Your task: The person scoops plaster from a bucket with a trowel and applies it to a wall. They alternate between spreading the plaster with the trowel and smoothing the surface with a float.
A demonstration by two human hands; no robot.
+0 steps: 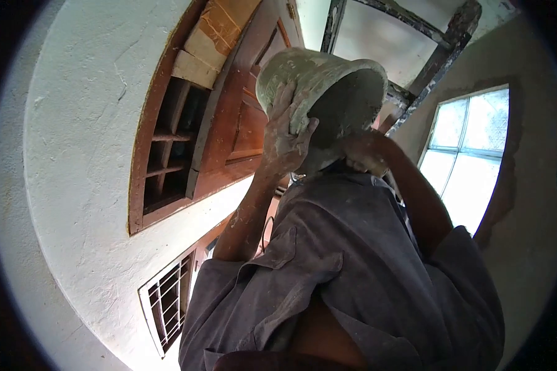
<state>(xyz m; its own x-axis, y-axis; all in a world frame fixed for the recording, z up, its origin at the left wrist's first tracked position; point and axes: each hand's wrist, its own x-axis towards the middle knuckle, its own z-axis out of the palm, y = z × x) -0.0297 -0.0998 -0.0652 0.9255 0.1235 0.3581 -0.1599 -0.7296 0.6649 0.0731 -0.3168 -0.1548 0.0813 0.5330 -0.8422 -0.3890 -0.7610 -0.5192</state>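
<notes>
A bucket (315,68) coated in grey-green mortar is tipped on its side in front of my chest, with its mouth facing right and toward me. My left hand (286,139), smeared with mortar, grips it near the rim, fingers spread along the outer wall and thumb by the edge. At the lower part of the mouth is my right hand (365,151), its fingers curled and in shadow. Whether it holds something or only grips the rim cannot be made out. The bucket's inside is dark, and its contents are hard to see.
A wooden door (241,117) and a brown frame with dark openings (167,148) stand on the left, beside a rough white wall (86,142). Mortar-stained timber framing (436,62) rises behind the bucket. A bright window (467,148) is at right, a barred window (167,303) at lower left.
</notes>
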